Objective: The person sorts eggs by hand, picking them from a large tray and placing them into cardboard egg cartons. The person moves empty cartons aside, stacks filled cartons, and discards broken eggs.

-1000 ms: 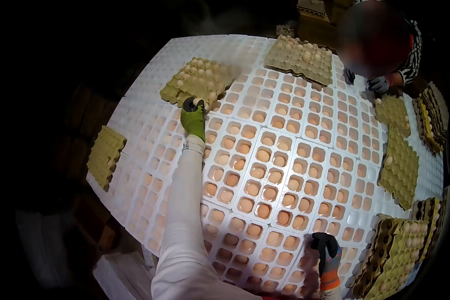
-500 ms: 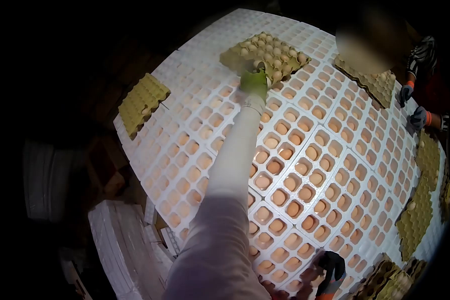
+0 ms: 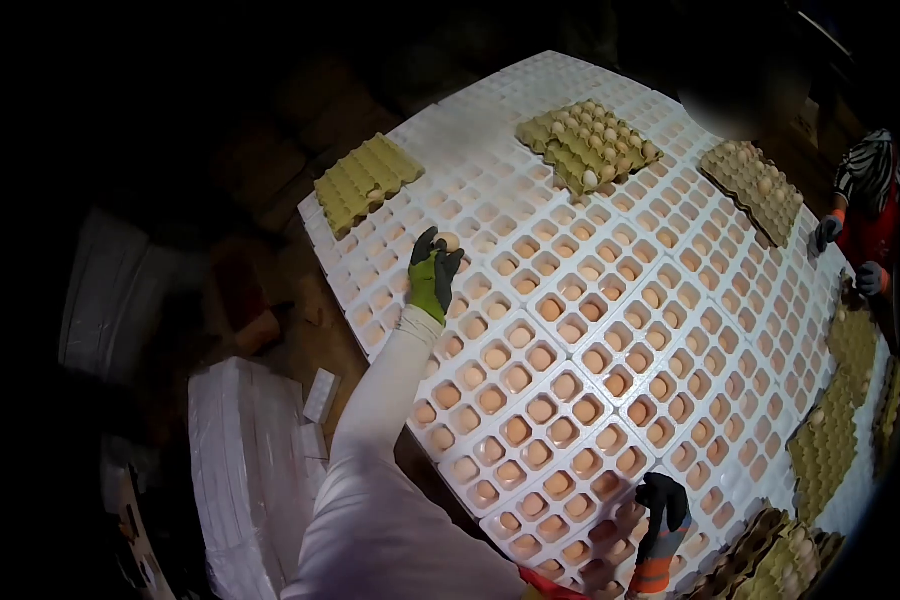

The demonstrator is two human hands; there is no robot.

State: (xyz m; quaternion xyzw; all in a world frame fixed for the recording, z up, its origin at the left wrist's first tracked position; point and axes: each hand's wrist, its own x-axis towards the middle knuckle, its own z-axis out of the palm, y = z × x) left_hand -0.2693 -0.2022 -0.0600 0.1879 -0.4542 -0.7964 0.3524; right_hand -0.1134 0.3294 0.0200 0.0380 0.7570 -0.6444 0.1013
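Observation:
My left hand [image 3: 433, 275], in a green glove with black fingers, is closed on an egg [image 3: 449, 242] above the white foam trays. The egg shows at the fingertips. Lower right, my right hand [image 3: 662, 515] wears a dark glove with an orange cuff. Its fingers are curled over the cells, and anything inside them is hidden. Under both hands, white foam trays [image 3: 567, 363] have square cells, many with an egg in them.
A yellowish pulp tray [image 3: 368, 180] lies at far left, another loaded with eggs [image 3: 590, 140] at far centre. More pulp trays [image 3: 823, 450] line the right side. A co-worker's gloved hands [image 3: 828, 230] are at the right edge. Wrapped white stacks [image 3: 232, 470] stand at left.
My left hand has come back and left from the far pulp tray of eggs, now with an egg in its fingers. The view has shifted; my right hand stays low at the right.

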